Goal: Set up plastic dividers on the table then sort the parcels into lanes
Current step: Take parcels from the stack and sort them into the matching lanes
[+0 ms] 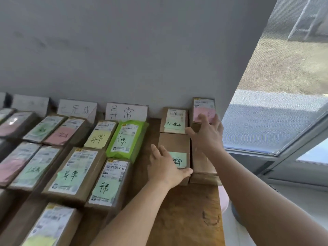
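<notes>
Head view.

Left hand: fingers straight, flat on the near brown carton at the table's right end, thumb along its front edge; its green note is half covered, writing unreadable.

Right hand: fingers spread and loose, tips touching the pink note on the far right carton against the wall; grasping nothing.

Carton behind the near one: pale green note, apparently "处理中".

Lane signs at the wall: "异常"; "已完成", faint. Parcels below the first sign, including a green mailer bag, carry handwritten "异常". Printed shipping labels too blurred to read.

Risks, as judgement: the right-hand cartons sit just beside the table edge, so a sideways nudge could tip one off. No sign or divider is visible for this lane; cartons could drift into the "异常" lane. Pressing on notes could smudge or loosen them.
</notes>
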Demonstrator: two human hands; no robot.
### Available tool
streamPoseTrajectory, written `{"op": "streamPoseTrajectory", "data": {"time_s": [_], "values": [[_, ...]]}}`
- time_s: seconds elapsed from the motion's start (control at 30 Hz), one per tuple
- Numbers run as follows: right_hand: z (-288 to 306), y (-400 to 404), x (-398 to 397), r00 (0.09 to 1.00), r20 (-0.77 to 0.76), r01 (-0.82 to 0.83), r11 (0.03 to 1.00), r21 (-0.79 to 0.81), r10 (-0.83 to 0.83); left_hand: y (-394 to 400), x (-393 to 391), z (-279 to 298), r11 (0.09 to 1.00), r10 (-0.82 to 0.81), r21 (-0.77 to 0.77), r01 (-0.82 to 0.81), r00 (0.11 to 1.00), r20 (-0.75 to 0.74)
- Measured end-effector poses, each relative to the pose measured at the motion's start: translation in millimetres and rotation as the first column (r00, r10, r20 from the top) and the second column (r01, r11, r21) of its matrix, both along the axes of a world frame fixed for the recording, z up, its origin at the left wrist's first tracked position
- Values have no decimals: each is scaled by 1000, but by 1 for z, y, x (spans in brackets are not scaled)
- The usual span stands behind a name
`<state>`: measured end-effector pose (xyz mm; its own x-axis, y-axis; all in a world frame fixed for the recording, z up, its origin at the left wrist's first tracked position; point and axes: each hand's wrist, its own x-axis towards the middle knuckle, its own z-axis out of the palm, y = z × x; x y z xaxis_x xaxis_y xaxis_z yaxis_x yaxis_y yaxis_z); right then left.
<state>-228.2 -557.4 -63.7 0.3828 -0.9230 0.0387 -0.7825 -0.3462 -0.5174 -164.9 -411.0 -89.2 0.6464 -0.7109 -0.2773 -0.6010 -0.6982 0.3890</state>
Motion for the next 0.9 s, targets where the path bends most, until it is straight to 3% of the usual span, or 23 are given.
{"op": "streamPoseTrajectory", "data": {"time_s": [0.27,0.63,0.9], "values": [[6,-8,10,995,86,60,998,-3,-59,1,-5,-2,998,-10,66,11,1000,-27],[9,19,-12,963,245,122,992,-28,-112,20,4,-6,992,109,-69,-106,993,41],[9,65,-40,985,166,46,998,39,-52,41,-4,-2,985,141,-112,-132,987,77]]}}
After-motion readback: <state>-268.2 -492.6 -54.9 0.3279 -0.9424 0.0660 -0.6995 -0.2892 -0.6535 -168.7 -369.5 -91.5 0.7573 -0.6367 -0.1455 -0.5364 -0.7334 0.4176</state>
